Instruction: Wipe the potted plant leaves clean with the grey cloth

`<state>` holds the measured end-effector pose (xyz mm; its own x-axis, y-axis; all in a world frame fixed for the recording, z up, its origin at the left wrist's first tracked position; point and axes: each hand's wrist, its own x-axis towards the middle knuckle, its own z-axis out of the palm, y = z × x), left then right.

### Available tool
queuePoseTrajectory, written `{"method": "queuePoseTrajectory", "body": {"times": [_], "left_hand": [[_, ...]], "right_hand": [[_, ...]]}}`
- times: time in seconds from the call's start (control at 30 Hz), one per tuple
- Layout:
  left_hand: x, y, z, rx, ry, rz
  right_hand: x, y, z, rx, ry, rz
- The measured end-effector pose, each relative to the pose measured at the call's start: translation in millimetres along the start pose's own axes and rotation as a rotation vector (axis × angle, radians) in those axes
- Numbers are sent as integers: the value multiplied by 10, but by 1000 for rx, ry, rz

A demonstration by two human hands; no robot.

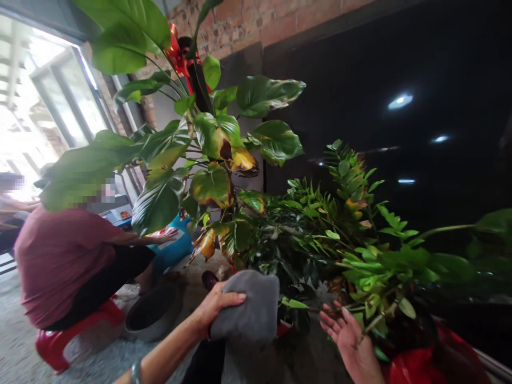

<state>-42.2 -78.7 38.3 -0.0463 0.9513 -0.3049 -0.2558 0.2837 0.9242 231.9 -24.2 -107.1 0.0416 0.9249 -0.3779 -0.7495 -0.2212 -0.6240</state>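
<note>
My left hand is closed on a grey cloth, held up in front of a low leafy plant. Palm up, my right hand lies open under a thin stem of that plant, fingers spread and touching the stem and leaves. Behind stands a tall plant with big glossy leaves, some of them yellow and brown.
Another person in a maroon shirt squats on a red stool at left, a hand on a blue pot. A grey basin sits on the floor. A dark glossy wall and brick lie behind. Red wrapping is at lower right.
</note>
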Motion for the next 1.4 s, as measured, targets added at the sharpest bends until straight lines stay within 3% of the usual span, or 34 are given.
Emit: {"method": "queuePoseTrajectory", "body": {"times": [0.1,0.2,0.27,0.33,0.4,0.47,0.53,0.6,0.7,0.77,0.87,1.0,1.1,1.17,1.27,1.33,1.4], "left_hand": [[15,431,22,-97,47,201],[275,701,121,-219,201,358],[452,575,176,-204,296,337],[524,243,175,-80,290,220],[467,-121,108,92,122,31],[330,-325,13,142,-39,-60],[198,-262,-52,113,-82,-53],[140,21,-45,36,-11,52],[231,504,92,-127,124,257],[362,629,213,-181,165,308],[512,409,312,-65,113,259],[423,-56,222,226,-140,35],[275,20,175,219,-237,-24],[261,250,237,117,-196,74],[402,509,415,-67,-42,254],[531,463,500,-104,29,266],[605,263,505,-2,5,188]], "right_hand": [[3,11,-10,-8,-38,-28],[19,32,-6,7,-45,-45],[46,55,-15,27,-33,-37],[79,78,-42,36,-33,-24],[104,89,-81,25,-28,-12],[106,75,-110,9,-15,-1],[79,31,-106,5,-11,10],[30,-33,-64,10,-30,45],[-54,-122,43,10,-13,85],[-104,-152,111,4,10,75],[-167,-161,168,-17,29,47],[-236,-174,160,-111,94,66],[-259,-198,151,-153,116,72],[-258,-208,163,-157,119,76],[-249,-204,196,-140,120,79],[-246,-193,203,-123,111,59],[-241,-177,182,-122,89,40]]}}
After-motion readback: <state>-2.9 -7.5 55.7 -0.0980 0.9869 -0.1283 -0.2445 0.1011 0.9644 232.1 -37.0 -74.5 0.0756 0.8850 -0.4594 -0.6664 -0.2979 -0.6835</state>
